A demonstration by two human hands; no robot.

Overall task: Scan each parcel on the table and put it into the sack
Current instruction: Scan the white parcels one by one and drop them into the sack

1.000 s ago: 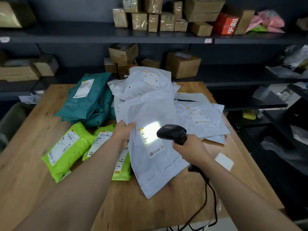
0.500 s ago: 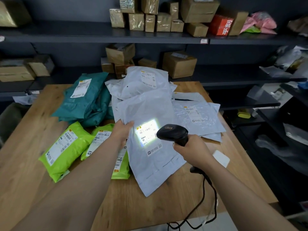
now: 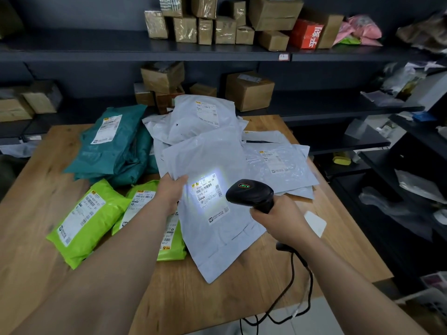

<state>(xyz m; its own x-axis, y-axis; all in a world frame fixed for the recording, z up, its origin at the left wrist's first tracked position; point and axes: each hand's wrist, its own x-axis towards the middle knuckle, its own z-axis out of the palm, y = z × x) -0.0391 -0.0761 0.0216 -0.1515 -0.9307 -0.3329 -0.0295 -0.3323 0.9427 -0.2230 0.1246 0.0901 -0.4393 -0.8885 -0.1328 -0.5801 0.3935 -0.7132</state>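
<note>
A pale grey mailer parcel lies tilted over the pile in the middle of the wooden table. My left hand grips its left edge. My right hand holds a black barcode scanner by its handle, its head close to the parcel's right side. The scanner's white light falls on the parcel's label. More grey mailers are heaped behind and to the right. No sack is in view.
Two lime green parcels lie at the left front, dark teal parcels behind them. A small white card sits near the table's right edge. The scanner cable hangs off the front. Dark shelves with cardboard boxes stand behind.
The lit patch has moved up onto the label, whose barcode now shows clearly. The grey parcel sits slightly higher in my left hand. The scanner has barely moved.
</note>
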